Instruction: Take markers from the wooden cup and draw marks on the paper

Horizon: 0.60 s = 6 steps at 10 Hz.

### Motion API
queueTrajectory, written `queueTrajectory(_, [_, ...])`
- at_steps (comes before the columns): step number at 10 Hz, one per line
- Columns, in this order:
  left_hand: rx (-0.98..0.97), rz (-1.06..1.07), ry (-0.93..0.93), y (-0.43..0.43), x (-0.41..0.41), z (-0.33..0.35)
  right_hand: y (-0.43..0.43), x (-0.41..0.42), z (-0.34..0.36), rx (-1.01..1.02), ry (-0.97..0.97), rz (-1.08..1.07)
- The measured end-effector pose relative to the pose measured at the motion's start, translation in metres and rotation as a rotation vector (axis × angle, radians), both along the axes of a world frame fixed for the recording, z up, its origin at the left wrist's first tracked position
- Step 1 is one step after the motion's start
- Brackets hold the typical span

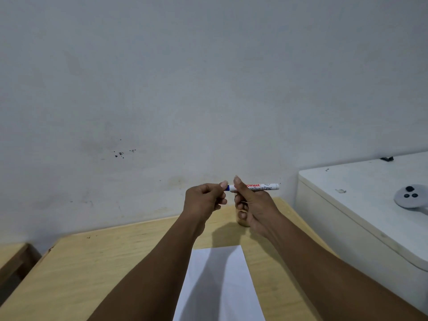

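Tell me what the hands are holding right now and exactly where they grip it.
A whiteboard marker, held level above the table. The left hand pinches its blue capped end; the right hand grips the white barrel beside the cap.

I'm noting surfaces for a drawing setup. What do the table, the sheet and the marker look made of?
Table: pale wood, likely plywood or laminate, with faint grain and a matte finish. Sheet: plain white paper, flat, matte and unmarked. Marker: apparently smooth white plastic with printed lettering and a blue cap end.
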<state>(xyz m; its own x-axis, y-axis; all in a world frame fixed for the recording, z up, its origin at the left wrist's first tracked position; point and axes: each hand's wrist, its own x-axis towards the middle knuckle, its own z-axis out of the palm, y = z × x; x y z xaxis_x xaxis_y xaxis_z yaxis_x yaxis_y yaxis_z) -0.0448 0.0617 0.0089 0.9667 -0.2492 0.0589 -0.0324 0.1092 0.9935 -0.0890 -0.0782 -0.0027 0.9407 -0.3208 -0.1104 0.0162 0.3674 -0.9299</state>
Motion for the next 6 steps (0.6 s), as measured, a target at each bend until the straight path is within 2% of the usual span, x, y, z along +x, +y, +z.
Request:
queueTrajectory(2, [0.276, 0.141, -0.301, -0.009, 0.026, 0.019, -0.072, -0.005, 0.0, -0.203, 0.207, -0.208])
queueTrajectory(4, [0.55, 0.161, -0.49, -0.034, 0.048, 0.025, -0.11, -0.004, 0.001, -0.379, 0.236, -0.2])
queueTrajectory(6, [0.945, 0.019, -0.667, -0.068, 0.058, 0.009, -0.112, 0.004, 0.0, -0.525, 0.229, -0.127])
